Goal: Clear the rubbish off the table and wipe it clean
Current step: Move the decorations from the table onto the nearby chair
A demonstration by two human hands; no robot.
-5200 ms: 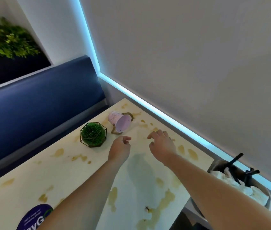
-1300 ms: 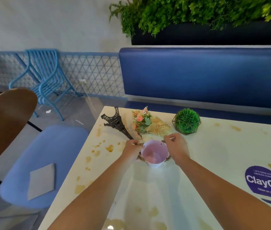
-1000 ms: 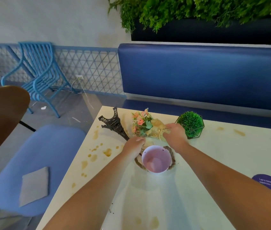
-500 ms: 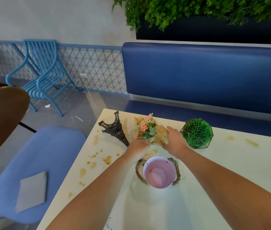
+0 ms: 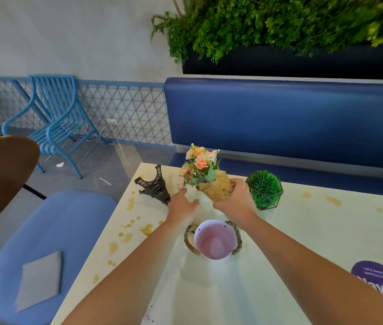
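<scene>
Bouquet (image 5: 211,181) lifted upright, both hands gripping

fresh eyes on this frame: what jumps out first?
Both hands meet at the far edge of the table: the right hand grips the burlap-wrapped flower bunch, tilted and raised, and the left hand holds something white at its base. Just in front stands the empty pink pot with rope handles, upright. Brown stains spatter the tabletop to its left.
</scene>
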